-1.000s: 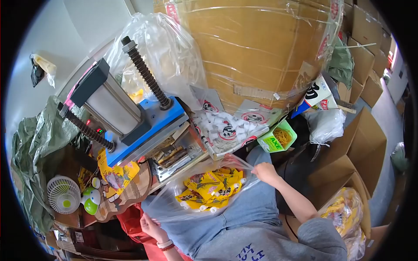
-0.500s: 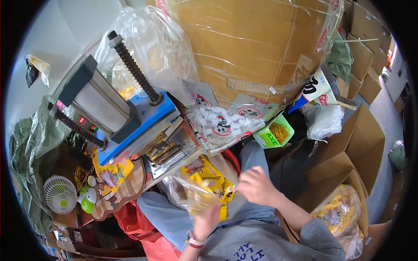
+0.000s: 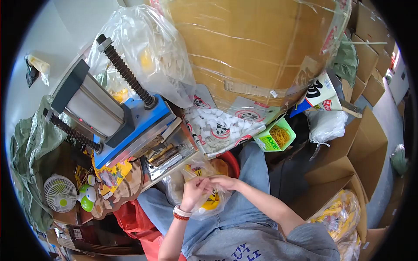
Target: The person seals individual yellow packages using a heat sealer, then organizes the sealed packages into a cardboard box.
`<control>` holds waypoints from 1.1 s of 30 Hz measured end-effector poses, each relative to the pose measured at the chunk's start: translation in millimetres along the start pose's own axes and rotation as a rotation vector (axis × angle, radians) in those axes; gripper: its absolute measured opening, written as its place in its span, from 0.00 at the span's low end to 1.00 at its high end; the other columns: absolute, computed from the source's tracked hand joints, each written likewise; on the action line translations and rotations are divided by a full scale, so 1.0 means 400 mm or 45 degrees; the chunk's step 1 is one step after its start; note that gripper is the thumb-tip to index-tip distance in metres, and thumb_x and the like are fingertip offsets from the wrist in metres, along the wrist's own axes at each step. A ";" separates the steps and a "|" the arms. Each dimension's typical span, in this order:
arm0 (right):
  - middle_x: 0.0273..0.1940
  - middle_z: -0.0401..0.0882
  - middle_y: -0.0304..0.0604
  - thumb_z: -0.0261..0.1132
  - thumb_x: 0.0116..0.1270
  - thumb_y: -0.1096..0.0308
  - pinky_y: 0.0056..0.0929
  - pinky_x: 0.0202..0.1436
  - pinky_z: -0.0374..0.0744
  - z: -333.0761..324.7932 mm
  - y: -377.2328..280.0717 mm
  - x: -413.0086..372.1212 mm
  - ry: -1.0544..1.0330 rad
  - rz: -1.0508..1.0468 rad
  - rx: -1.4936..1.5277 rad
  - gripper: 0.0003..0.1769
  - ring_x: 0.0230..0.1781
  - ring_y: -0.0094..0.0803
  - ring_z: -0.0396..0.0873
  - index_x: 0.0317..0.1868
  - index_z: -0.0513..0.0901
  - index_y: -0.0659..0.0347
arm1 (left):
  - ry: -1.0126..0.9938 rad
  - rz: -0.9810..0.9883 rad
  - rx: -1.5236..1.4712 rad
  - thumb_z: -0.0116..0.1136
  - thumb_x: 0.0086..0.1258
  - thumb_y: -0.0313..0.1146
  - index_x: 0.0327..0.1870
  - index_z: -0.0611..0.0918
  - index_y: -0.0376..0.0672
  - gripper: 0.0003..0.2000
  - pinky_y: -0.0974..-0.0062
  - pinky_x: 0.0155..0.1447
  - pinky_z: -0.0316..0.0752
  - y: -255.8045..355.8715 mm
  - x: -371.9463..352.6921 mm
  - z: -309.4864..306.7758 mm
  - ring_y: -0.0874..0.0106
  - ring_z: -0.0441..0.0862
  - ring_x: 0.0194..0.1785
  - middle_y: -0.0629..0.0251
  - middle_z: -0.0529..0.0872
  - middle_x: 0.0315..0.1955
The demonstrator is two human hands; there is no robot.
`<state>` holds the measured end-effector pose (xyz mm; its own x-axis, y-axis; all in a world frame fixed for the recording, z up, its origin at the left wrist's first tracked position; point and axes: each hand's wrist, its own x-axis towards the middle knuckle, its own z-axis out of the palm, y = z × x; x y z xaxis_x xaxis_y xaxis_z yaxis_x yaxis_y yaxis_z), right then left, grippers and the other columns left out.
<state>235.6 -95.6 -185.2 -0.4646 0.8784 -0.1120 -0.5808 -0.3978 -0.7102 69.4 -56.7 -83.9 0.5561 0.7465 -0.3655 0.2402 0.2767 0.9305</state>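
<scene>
A clear plastic bag [image 3: 220, 206] with yellow printed packets [image 3: 212, 201] inside rests in my lap. My left hand [image 3: 194, 191], with a white band and a red bracelet at the wrist, is closed on the gathered top of the bag. Close against it, my right hand [image 3: 224, 182] also has its fingers closed at the bag's neck. The fingertips overlap, so any small item between them is hidden. Behind the bag a red container [image 3: 232, 163] shows in part.
At the left stands a blue-based press [image 3: 143, 119] with two threaded rods. Small white pieces [image 3: 211, 124] fill a printed tray ahead. A green box [image 3: 278, 135] holds rubber bands. Open cardboard boxes [image 3: 365, 152] and bagged yellow packets [image 3: 342, 213] lie right, a small fan [image 3: 61, 193] left.
My hands were apart, the right one raised away from the bag; now they meet at its top. The bag's mouth is drawn together around the packets.
</scene>
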 end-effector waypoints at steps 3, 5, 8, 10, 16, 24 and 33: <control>0.53 0.77 0.36 0.58 0.76 0.58 0.27 0.58 0.73 -0.026 0.041 -0.013 0.022 -0.033 0.017 0.22 0.52 0.24 0.75 0.64 0.75 0.62 | 0.073 0.123 0.269 0.57 0.76 0.30 0.46 0.83 0.32 0.09 0.76 0.35 0.83 -0.002 0.059 0.002 0.71 0.87 0.30 0.61 0.88 0.29; 0.50 0.76 0.34 0.59 0.78 0.56 0.22 0.52 0.74 -0.020 0.065 -0.009 0.186 -0.025 -0.251 0.23 0.48 0.23 0.75 0.65 0.74 0.60 | -0.009 0.557 0.938 0.61 0.72 0.30 0.51 0.82 0.34 0.12 0.73 0.37 0.83 -0.019 0.092 0.000 0.67 0.89 0.32 0.57 0.89 0.31; 0.50 0.77 0.35 0.57 0.79 0.60 0.22 0.51 0.74 0.018 0.022 -0.038 0.364 -0.177 -0.352 0.22 0.50 0.22 0.74 0.67 0.72 0.60 | 0.396 0.598 0.937 0.64 0.69 0.29 0.49 0.83 0.35 0.11 0.71 0.38 0.83 0.079 0.052 0.030 0.64 0.89 0.34 0.54 0.89 0.33; 0.51 0.78 0.35 0.56 0.79 0.61 0.22 0.53 0.75 -0.004 0.038 -0.038 0.388 -0.191 -0.259 0.21 0.51 0.22 0.75 0.67 0.72 0.60 | 0.450 0.563 0.807 0.64 0.69 0.29 0.47 0.84 0.35 0.10 0.71 0.40 0.82 0.042 0.059 0.002 0.63 0.89 0.34 0.54 0.89 0.32; 0.56 0.80 0.39 0.54 0.80 0.61 0.23 0.55 0.76 -0.052 0.038 -0.041 0.522 -0.190 -0.461 0.18 0.49 0.22 0.79 0.60 0.80 0.63 | 0.391 0.888 0.997 0.68 0.65 0.33 0.56 0.80 0.40 0.19 0.65 0.53 0.80 -0.062 0.032 0.008 0.57 0.87 0.45 0.55 0.88 0.33; 0.53 0.77 0.45 0.59 0.72 0.64 0.34 0.60 0.73 0.002 -0.067 -0.055 -0.123 -0.309 -1.882 0.10 0.55 0.37 0.76 0.40 0.85 0.60 | -0.764 -0.268 0.830 0.65 0.69 0.44 0.61 0.79 0.41 0.23 0.76 0.48 0.78 -0.183 0.121 -0.153 0.79 0.82 0.43 0.69 0.87 0.44; 0.53 0.81 0.42 0.61 0.68 0.65 0.44 0.65 0.69 0.053 -0.001 0.006 0.500 -1.004 -2.458 0.09 0.58 0.40 0.76 0.43 0.83 0.58 | 0.275 -0.213 -0.865 0.58 0.75 0.35 0.41 0.85 0.38 0.10 0.78 0.37 0.77 -0.325 0.219 -0.127 0.74 0.83 0.33 0.67 0.86 0.33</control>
<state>220.7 -98.8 -170.4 -0.2488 0.7810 0.5729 0.8338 0.4736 -0.2836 46.4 3.7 -235.7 0.3689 0.7446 -0.5563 -0.2772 0.6594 0.6988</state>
